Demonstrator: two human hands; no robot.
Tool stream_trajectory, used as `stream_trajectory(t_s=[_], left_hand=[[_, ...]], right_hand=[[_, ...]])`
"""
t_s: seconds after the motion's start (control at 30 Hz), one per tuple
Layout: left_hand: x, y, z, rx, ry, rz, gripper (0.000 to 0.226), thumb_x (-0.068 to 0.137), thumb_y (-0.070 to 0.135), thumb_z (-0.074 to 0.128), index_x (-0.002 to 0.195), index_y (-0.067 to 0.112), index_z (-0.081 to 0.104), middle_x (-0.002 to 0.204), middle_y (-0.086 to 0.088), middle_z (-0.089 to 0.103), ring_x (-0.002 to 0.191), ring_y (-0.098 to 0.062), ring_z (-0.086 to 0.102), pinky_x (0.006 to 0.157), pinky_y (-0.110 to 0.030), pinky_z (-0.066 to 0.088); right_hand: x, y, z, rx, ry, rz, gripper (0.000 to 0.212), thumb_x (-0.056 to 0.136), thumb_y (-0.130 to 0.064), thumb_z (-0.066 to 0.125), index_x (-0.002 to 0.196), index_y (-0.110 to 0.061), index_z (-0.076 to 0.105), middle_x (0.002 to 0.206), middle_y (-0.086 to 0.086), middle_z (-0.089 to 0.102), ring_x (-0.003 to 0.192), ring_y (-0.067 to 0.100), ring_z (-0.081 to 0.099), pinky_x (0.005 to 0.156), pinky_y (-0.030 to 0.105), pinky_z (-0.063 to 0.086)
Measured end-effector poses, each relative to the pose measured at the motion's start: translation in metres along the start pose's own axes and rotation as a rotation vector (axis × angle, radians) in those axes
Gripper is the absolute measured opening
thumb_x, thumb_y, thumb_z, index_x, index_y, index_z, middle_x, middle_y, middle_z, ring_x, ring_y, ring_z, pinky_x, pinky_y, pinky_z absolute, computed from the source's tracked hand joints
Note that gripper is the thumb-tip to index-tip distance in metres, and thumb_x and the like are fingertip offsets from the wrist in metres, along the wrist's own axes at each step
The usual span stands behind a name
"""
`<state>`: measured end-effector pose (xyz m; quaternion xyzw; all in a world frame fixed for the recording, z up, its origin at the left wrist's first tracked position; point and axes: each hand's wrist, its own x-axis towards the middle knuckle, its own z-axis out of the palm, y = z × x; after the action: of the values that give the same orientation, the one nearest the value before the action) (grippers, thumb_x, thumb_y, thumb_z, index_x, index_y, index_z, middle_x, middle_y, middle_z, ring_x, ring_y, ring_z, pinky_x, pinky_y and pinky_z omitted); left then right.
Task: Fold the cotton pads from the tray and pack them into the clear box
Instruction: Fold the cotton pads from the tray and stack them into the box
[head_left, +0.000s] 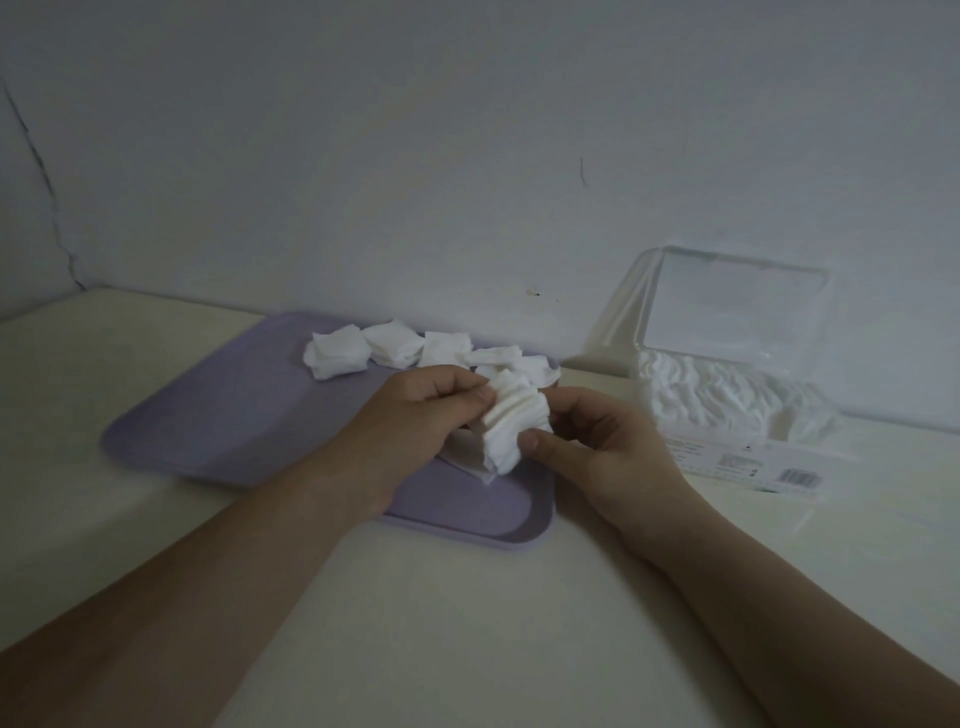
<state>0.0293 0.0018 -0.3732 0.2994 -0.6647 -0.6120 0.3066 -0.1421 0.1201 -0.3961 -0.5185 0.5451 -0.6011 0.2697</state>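
Observation:
A stack of folded white cotton pads (511, 423) is held above the lilac tray (249, 421). My left hand (421, 410) pinches the stack's left side and my right hand (597, 441) grips its right side, thumb on the front. Several piles of loose cotton pads (395, 348) lie along the tray's far edge. A flat pad (478, 462) lies on the tray under my hands. The clear box (727, 410) stands to the right with its lid up, and white pads fill much of it.
A cream table (441, 597) carries everything. A pale wall (467, 156) rises right behind the tray and box. The box's raised clear lid (737, 306) leans towards the wall. A label with a barcode (797, 475) shows on the box's front.

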Motion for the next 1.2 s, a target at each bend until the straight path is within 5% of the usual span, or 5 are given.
stream_trajectory(t_s=[0.37,0.53,0.7,0.93,1.2], left_hand=[[-0.001,0.002,0.0,0.035,-0.061,-0.024,0.018,0.093,0.03,0.073,0.105,0.018,0.081,0.105,-0.003,0.08,0.111,-0.025,0.072,0.103,-0.034,0.052],[-0.004,0.003,0.003,0.067,-0.07,0.0,0.019,0.102,0.024,0.062,0.106,0.016,0.079,0.101,0.0,0.081,0.097,-0.012,0.074,0.094,-0.028,0.054],[0.0,0.0,0.001,0.052,-0.041,0.008,0.02,0.1,0.026,0.064,0.103,0.014,0.079,0.105,-0.01,0.079,0.093,-0.016,0.069,0.092,-0.035,0.052],[0.007,-0.006,-0.005,-0.045,0.136,0.07,0.025,0.098,0.036,0.065,0.103,0.013,0.075,0.111,-0.013,0.077,0.094,-0.018,0.065,0.091,-0.04,0.051],[0.01,-0.003,-0.008,-0.333,-0.014,0.032,0.043,0.088,0.012,0.068,0.126,-0.009,0.063,0.131,-0.029,0.065,0.128,-0.043,0.059,0.117,-0.056,0.039]], right_hand=[[-0.001,-0.003,0.006,-0.153,0.087,-0.035,0.038,0.086,-0.002,0.078,0.113,-0.029,0.077,0.105,-0.001,0.079,0.091,0.032,0.071,0.092,0.054,0.058],[-0.003,-0.004,0.013,-0.376,0.086,-0.294,0.048,0.088,-0.011,0.069,0.134,-0.023,0.066,0.125,-0.004,0.067,0.114,0.016,0.065,0.103,0.032,0.052],[-0.004,-0.008,0.016,-0.495,0.058,-0.413,0.025,0.082,-0.001,0.068,0.104,-0.012,0.073,0.119,0.007,0.064,0.123,0.014,0.059,0.106,0.018,0.04],[-0.004,-0.008,0.006,-0.152,0.263,-0.03,0.026,0.08,0.012,0.067,0.083,-0.014,0.063,0.081,-0.001,0.073,0.07,0.014,0.065,0.068,0.033,0.052],[-0.002,-0.007,0.002,-0.024,0.353,0.115,0.039,0.078,-0.011,0.078,0.112,-0.021,0.061,0.089,0.007,0.081,0.087,0.033,0.077,0.089,0.061,0.059]])
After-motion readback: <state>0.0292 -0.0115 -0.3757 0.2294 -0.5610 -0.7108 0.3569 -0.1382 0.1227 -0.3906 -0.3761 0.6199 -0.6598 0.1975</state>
